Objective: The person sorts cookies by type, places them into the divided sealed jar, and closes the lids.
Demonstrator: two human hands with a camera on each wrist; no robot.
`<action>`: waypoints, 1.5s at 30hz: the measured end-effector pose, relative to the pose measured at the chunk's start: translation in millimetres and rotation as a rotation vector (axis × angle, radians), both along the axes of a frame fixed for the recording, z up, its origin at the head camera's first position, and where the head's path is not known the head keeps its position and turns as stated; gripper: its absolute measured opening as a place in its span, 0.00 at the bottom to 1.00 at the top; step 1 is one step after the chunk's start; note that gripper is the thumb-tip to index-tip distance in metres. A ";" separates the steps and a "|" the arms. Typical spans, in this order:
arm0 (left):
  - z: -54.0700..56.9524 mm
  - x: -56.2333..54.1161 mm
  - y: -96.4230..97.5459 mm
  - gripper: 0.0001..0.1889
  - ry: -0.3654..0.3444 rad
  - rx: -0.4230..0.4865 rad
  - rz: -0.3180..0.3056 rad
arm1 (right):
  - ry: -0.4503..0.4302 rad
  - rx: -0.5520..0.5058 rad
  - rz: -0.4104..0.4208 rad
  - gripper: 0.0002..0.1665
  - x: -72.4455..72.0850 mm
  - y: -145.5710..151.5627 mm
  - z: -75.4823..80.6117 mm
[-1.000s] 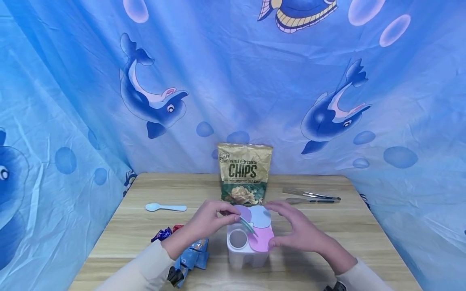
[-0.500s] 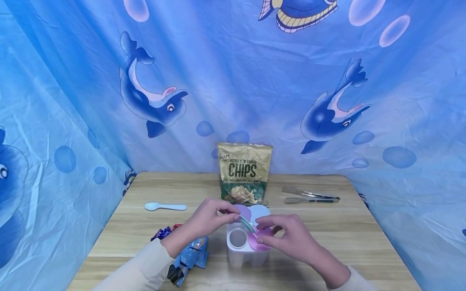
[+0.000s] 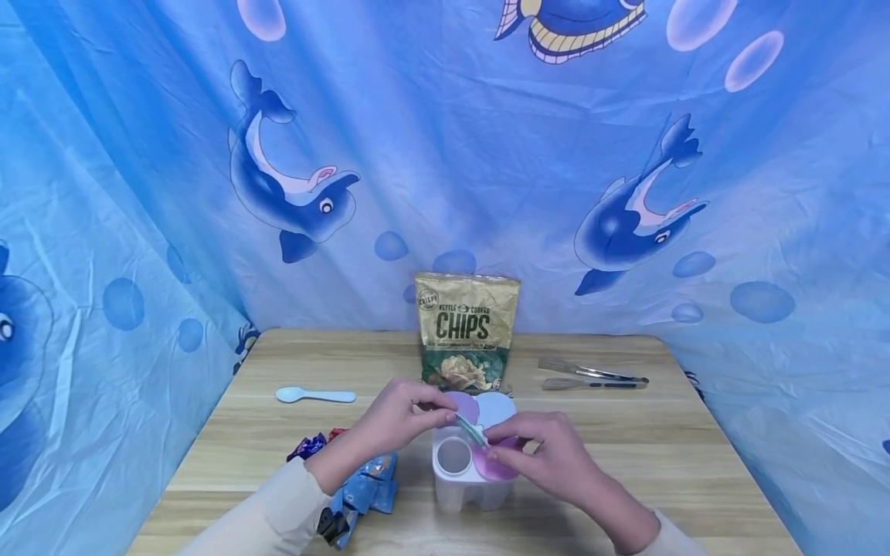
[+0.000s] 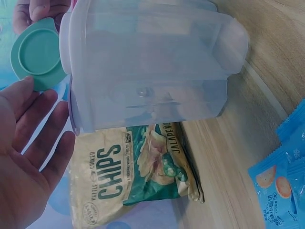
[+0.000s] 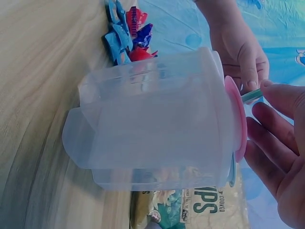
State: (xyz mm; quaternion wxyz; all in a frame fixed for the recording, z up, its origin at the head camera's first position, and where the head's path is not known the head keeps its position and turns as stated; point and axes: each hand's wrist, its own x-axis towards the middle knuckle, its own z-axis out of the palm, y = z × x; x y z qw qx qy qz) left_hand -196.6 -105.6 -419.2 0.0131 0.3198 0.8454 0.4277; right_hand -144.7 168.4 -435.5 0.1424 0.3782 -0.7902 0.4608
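Observation:
A translucent white container [image 3: 450, 494] with several round openings stands at the table's front. Purple [image 3: 462, 405], pale blue [image 3: 497, 407] and pink [image 3: 495, 466] lids cover its top, while the front-left round mouth [image 3: 455, 455] is uncovered. Above the top, a round green lid [image 4: 40, 50] is tilted on edge between both hands. My left hand [image 3: 406, 415] pinches its left edge between thumb and fingers. From the other side, my right hand [image 3: 545, 444] pinches the opposite edge, its remaining fingers beside the pink lid in the right wrist view.
Behind the container stands a chips bag [image 3: 467, 332]. A white spoon [image 3: 316, 395] lies at left, metal tongs [image 3: 605, 373] and another utensil [image 3: 591, 384] at right. Blue snack packets [image 3: 368, 490] and a purple-wrapped piece [image 3: 307, 447] lie by the left forearm.
My right hand has moved left from the container's right side and now grips the green lid's edge. The left hand stays nearly in place with the lid.

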 end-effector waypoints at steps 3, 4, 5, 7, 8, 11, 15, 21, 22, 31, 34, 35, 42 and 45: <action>-1.0 0.8 -2.5 0.10 -0.008 0.011 -0.016 | 0.042 -0.015 0.008 0.16 -2.1 -1.3 -4.2; -1.3 1.3 -4.1 0.10 -0.010 0.012 -0.021 | 0.051 -0.017 0.009 0.16 -2.6 -1.7 -5.2; -1.4 1.9 -6.2 0.11 -0.013 0.010 -0.023 | 0.055 -0.020 0.007 0.16 -2.8 -2.2 -5.7; -1.0 3.3 -13.1 0.12 -0.018 0.006 -0.024 | 0.053 -0.025 0.006 0.16 -2.9 -3.0 -6.1; -0.9 3.9 -18.0 0.13 -0.020 0.004 -0.020 | 0.043 -0.027 0.006 0.17 -2.6 -3.3 -5.8; 0.3 5.5 -40.3 0.13 -0.021 -0.011 0.027 | 0.030 -0.034 0.014 0.16 -2.1 -3.5 -4.5; -2.7 4.5 -81.0 0.14 -0.021 -0.014 0.136 | 0.024 -0.037 0.019 0.15 -1.7 -3.0 -2.1; -23.5 1.4 -139.1 0.17 -0.095 -0.052 0.277 | 0.006 -0.046 0.006 0.15 -1.0 -0.4 -2.5; -27.7 1.3 -147.2 0.17 -0.111 -0.067 0.290 | 0.005 -0.048 0.005 0.15 -1.2 -0.3 -2.9; -55.6 0.0 -197.6 0.22 -0.240 -0.105 0.320 | 0.009 -0.053 0.013 0.16 -2.2 -2.2 -0.8; -61.8 0.6 -208.6 0.24 -0.283 -0.105 0.253 | 0.005 -0.053 0.012 0.16 -2.3 -2.6 1.2; -64.0 0.9 -211.8 0.25 -0.301 -0.112 0.237 | 0.001 -0.051 0.011 0.16 -2.2 -2.6 1.7; -80.2 0.1 -225.7 0.32 -0.350 -0.171 0.200 | -0.037 -0.040 0.003 0.15 0.2 -2.8 3.7; -84.3 -0.3 -227.0 0.32 -0.347 -0.174 0.188 | -0.041 -0.039 -0.003 0.14 0.9 -2.5 3.3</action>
